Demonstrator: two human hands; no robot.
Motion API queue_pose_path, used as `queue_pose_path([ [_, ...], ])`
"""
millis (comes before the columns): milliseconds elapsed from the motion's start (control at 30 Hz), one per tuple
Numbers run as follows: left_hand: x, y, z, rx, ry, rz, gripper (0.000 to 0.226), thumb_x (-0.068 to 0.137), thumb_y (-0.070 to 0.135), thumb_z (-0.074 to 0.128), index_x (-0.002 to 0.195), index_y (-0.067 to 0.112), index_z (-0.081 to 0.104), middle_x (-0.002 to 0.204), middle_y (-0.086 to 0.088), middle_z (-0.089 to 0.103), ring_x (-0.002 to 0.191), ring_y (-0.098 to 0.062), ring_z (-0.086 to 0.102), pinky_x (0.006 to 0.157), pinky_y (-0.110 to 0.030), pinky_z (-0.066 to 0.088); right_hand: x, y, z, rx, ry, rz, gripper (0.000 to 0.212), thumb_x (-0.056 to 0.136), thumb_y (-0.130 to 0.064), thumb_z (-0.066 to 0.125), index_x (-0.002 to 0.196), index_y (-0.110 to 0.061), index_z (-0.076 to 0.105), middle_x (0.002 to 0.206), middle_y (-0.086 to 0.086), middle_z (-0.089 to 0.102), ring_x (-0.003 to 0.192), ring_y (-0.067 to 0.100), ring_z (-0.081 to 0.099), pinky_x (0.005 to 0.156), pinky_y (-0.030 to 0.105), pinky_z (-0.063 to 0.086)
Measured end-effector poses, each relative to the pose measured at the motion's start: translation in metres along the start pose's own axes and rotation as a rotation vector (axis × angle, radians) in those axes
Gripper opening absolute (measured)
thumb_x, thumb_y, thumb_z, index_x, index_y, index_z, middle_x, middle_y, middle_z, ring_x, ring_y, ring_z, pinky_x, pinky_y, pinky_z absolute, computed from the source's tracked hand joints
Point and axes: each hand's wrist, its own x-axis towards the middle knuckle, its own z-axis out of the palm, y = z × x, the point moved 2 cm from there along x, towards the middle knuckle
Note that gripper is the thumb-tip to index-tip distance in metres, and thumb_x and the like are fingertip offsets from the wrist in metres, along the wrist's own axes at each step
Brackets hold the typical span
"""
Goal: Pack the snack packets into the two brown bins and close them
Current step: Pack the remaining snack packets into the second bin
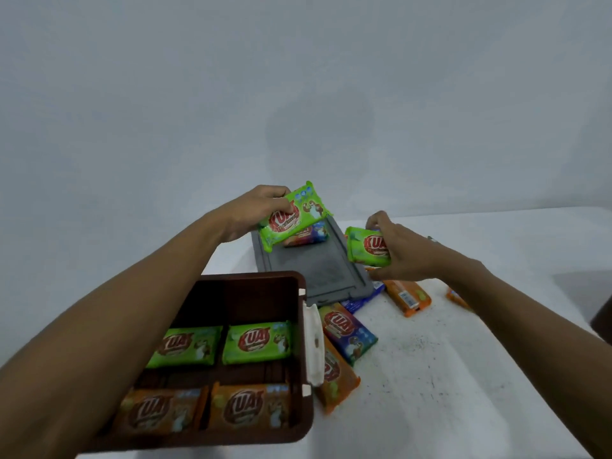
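Note:
An open brown bin (299,352) sits at the near left with two green packets (256,341) and two orange packets (248,407) lying inside. My left hand (255,212) holds a green snack packet (293,217) in the air above the grey lid (319,268). My right hand (402,248) grips a second green packet (367,248) just right of the lid. A multicoloured packet (306,235) lies on the far end of the lid, partly hidden by the raised packet.
Loose packets lie on the white table (447,359) right of the bin: a multicoloured one (346,329), orange ones (336,377) (409,294) and a blue one (361,301). A white latch (314,346) hangs on the bin's right wall. A dark object (602,321) pokes in at the right edge.

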Motion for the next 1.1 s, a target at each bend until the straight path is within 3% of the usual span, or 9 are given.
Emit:
queue_pose_path([
  [200, -0.065, -0.017, -0.045, 0.024, -0.053, -0.015, 0.014, 0.091, 0.014, 0.064, 0.104, 0.008, 0.061, 0.098, -0.018, 0.069, 0.075, -0.031, 0.069, 0.078, -0.042, 0.054, 0.002, -0.073, 0.004, -0.15, 0.084, -0.078, 0.061, 0.064, -0.048, 0.084, 0.107, -0.033, 0.044, 0.097, -0.008, 0.054, 0.084, 0.006, 0.052, 0.064, 0.014, 0.036],
  [400, -0.133, -0.039, -0.072, 0.188, -0.099, 0.023, 0.054, 0.067, 0.005, 0.086, 0.113, 0.013, 0.059, 0.09, -0.011, 0.071, 0.067, -0.023, 0.07, 0.055, -0.029, 0.055, -0.007, -0.151, 0.015, -0.187, 0.073, -0.104, 0.067, 0.062, -0.057, 0.082, 0.116, -0.033, 0.05, 0.098, -0.013, 0.056, 0.087, 0.01, 0.055, 0.072, 0.025, 0.047],
  [533, -0.156, -0.066, -0.076, 0.448, -0.048, 0.098, 0.076, 0.058, 0.023, 0.093, 0.121, 0.027, 0.051, 0.103, -0.002, 0.065, 0.078, -0.015, 0.07, 0.066, -0.03, 0.058, -0.012, -0.182, 0.041, -0.325, -0.025, -0.024, 0.084, 0.067, -0.069, 0.071, 0.135, -0.029, 0.04, 0.109, -0.01, 0.052, 0.097, 0.013, 0.051, 0.084, 0.036, 0.05],
  [667, -0.172, -0.088, -0.062, 0.694, -0.086, 0.207, 0.066, 0.061, 0.026, 0.087, 0.11, 0.029, 0.042, 0.091, 0.005, 0.063, 0.074, -0.011, 0.066, 0.058, -0.027, 0.053, -0.01, -0.196, 0.073, -0.508, -0.12, -0.066, 0.075, 0.069, -0.07, 0.068, 0.128, -0.031, 0.042, 0.116, -0.006, 0.061, 0.098, 0.015, 0.057, 0.073, 0.031, 0.046],
  [800, -0.175, -0.103, -0.048, 1.242, -0.117, 0.279, 0.064, 0.06, 0.048, 0.077, 0.11, 0.031, 0.041, 0.094, 0.009, 0.057, 0.083, -0.018, 0.056, 0.059, -0.032, 0.041, 0.002, -0.2, 0.104, -0.845, -0.125, -0.084, 0.073, 0.071, -0.072, 0.064, 0.122, -0.023, 0.048, 0.109, 0.002, 0.062, 0.096, 0.022, 0.06, 0.074, 0.037, 0.049],
  [900, -0.172, -0.114, -0.046, 1.427, -0.165, 0.252, 0.072, 0.064, 0.057, 0.072, 0.125, 0.026, 0.046, 0.109, 0.008, 0.054, 0.091, -0.016, 0.055, 0.058, -0.031, 0.037, 0.008, -0.203, 0.109, -0.877, -0.108, -0.085, 0.072, 0.072, -0.067, 0.067, 0.125, -0.02, 0.053, 0.118, 0.004, 0.059, 0.11, 0.023, 0.054, 0.088, 0.042, 0.046],
  [967, -0.171, -0.118, -0.045, 1.549, -0.175, 0.281, 0.069, 0.065, 0.059, 0.069, 0.122, 0.022, 0.055, 0.113, 0.006, 0.05, 0.093, -0.017, 0.054, 0.058, -0.032, 0.039, 0.008, -0.206, 0.118, -0.906, -0.12, -0.092, 0.074, 0.071, -0.067, 0.068, 0.126, -0.019, 0.055, 0.123, 0.006, 0.056, 0.117, 0.025, 0.049, 0.096, 0.045, 0.041],
  [1033, -0.173, -0.122, -0.042, 1.623, -0.159, 0.301, 0.055, 0.071, 0.055, 0.067, 0.114, 0.02, 0.063, 0.12, 0.002, 0.047, 0.096, -0.018, 0.053, 0.061, -0.033, 0.042, 0.005, -0.208, 0.129, -0.895, -0.111, -0.096, 0.072, 0.071, -0.062, 0.072, 0.124, -0.016, 0.057, 0.122, 0.008, 0.055, 0.113, 0.025, 0.049, 0.09, 0.041, 0.043],
  [1100, -0.174, -0.124, -0.039, 1.611, -0.134, 0.28, 0.05, 0.078, 0.049, 0.064, 0.119, 0.021, 0.061, 0.124, 0.0, 0.047, 0.098, -0.021, 0.056, 0.065, -0.036, 0.047, 0.003, -0.206, 0.136, -0.843, -0.084, -0.079, 0.071, 0.073, -0.055, 0.075, 0.127, -0.014, 0.055, 0.122, 0.009, 0.053, 0.109, 0.025, 0.051, 0.077, 0.035, 0.042],
])
